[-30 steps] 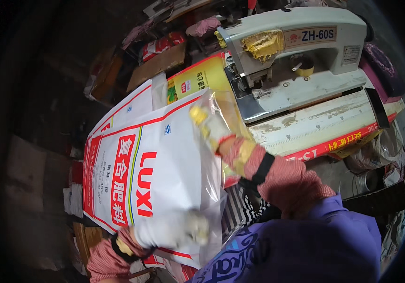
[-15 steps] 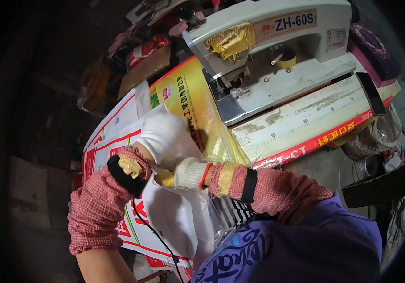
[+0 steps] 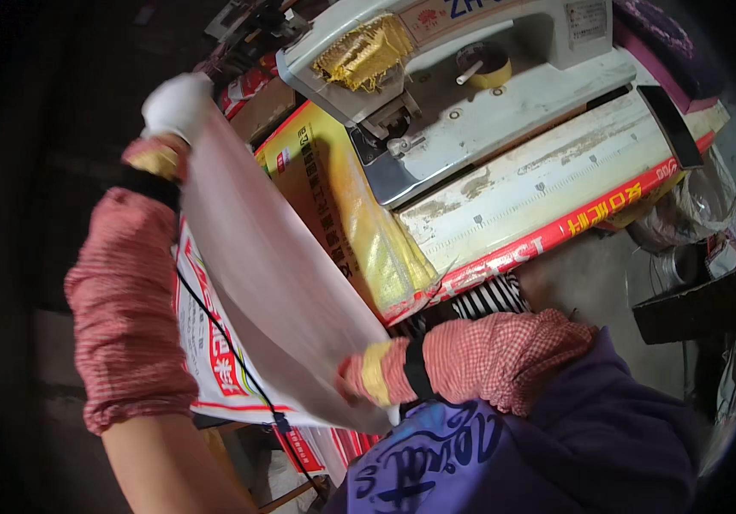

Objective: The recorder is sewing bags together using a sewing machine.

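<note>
My left hand (image 3: 178, 107), in a white glove, is raised at the upper left and closed on the top corner of a large white woven sack (image 3: 256, 231). The sack hangs stretched and slanting from that hand down toward my lap, with red printing on its lower left side. Only the wrist end of my right hand (image 3: 346, 383) shows at the sack's lower right edge. Its fingers are hidden by the sack, so their grip cannot be made out. Both forearms wear red checked sleeves with black bands, and a thin black cord hangs from the left one.
A grey sewing machine (image 3: 505, 103) stands ahead, a tape roll (image 3: 492, 73) on its bed. Yellow printed sacking (image 3: 325, 197) drapes beside it. A red-edged board (image 3: 513, 261) runs along the table front. More printed sacks (image 3: 325, 450) lie below; a dark box (image 3: 693, 304) is at right.
My hands were together on the sack; now the left has swung up and left, pulling the sack taut. My right hand has dropped lower and gone behind or into the sack.
</note>
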A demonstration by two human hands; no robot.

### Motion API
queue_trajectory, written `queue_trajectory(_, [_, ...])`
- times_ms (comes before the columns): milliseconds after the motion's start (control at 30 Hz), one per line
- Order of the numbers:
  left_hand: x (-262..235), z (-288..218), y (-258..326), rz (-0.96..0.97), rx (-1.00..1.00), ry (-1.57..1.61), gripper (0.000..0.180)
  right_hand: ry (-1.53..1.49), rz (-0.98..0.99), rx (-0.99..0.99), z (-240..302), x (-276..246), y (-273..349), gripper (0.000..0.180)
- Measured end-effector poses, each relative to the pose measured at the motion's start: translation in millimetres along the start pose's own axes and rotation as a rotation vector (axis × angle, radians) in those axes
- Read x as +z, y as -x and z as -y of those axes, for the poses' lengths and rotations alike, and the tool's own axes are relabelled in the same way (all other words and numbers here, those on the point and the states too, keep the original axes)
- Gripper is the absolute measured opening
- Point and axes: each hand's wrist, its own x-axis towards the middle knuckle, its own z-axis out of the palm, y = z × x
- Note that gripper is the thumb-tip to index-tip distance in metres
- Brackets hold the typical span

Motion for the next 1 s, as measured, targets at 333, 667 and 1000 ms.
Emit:
queue_trajectory(333, [-59.7,2.9,6.8,-0.026,0.07,0.031,0.019,-0.02,0.291,0.699,-26.1,-160.9,101.0,0.034])
queue_trajectory(667, [-76.6,-38.8,8.8,0.159,0.039,0.002,0.021,-0.366,-0.399,0.688,-27.5,-181.9,96.6,0.056])
queue_trajectory(1000, [-83.0,-30.9,4.8,0.317,-0.276,0.399,0.047,-0.285,0.031,0.812,-44.4,-169.2,66.1,0.04])
